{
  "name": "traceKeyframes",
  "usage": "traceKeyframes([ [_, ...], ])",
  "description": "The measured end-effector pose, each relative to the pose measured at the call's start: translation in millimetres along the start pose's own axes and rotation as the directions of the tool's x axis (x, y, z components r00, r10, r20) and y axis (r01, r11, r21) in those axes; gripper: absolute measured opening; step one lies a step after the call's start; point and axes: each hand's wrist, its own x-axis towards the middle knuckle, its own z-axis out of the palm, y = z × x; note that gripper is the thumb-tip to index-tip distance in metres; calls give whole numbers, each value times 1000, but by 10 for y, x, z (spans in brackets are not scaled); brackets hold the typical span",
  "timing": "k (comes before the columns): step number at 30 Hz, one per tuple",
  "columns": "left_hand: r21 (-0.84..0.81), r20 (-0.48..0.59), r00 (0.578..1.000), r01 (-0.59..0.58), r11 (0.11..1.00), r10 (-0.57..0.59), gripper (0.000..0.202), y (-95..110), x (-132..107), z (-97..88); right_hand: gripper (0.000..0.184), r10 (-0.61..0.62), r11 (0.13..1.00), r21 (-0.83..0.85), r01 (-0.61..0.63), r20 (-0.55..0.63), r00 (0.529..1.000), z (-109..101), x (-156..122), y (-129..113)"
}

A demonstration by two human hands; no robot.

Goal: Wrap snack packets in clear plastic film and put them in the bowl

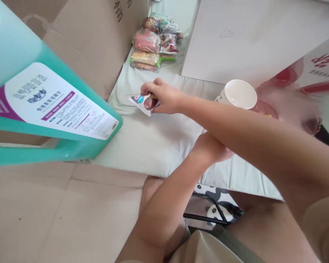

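Over a pale cloth (142, 146), the right hand (164, 95) is gripping a small packet (147, 102), gentle pressure probably suiting it; the right forearm (224, 118) is hiding whether the left hand (212, 147) is holding anything.

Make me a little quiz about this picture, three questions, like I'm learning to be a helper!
1. Which hand holds the small packet? A) left B) right C) both
2. True or false: the snack packs lie in front of the white cup's opening, hiding it.
3. Fill in the blank: the big jug with the white label is coloured blue-____.

Key:
1. B, the right hand.
2. False: they lie apart, and the opening shows.
3. Green.
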Motion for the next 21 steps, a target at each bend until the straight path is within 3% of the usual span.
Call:
traceKeyframes([
  [3,240,145,989,-30,970,-6,10,91,-54,19,61,45,940,341,20,-180,983,-299,-657,-15],
  [5,307,174,984,-79,948,26,12,126,-80,23,64,109,785,612,96,-289,951,-472,-1242,-71],
  [6,319,169,985,-99,943,46,14,130,-84,20,62,142,699,698,157,-351,925,-528,-1554,-96],
  [8,280,109,990,-113,953,86,15,111,-66,6,54,251,529,830,176,-351,902,-552,-2155,-115],
  [11,126,-56,997,-54,991,62,16,61,12,-5,49,407,345,922,176,-316,857,-372,-2833,-27],
  [14,-216,-179,982,19,976,-59,22,40,94,52,52,505,160,974,161,-221,834,-38,-3146,188],
  [16,-420,-108,992,10,907,-61,34,50,121,132,56,551,90,986,141,-167,818,185,-3199,351],
  [19,-490,116,993,55,870,3,58,73,128,253,62,587,105,994,38,-93,804,396,-3179,533],
  [21,-448,142,990,76,891,-13,66,70,131,292,63,599,236,969,-67,-91,796,417,-3172,596],
])
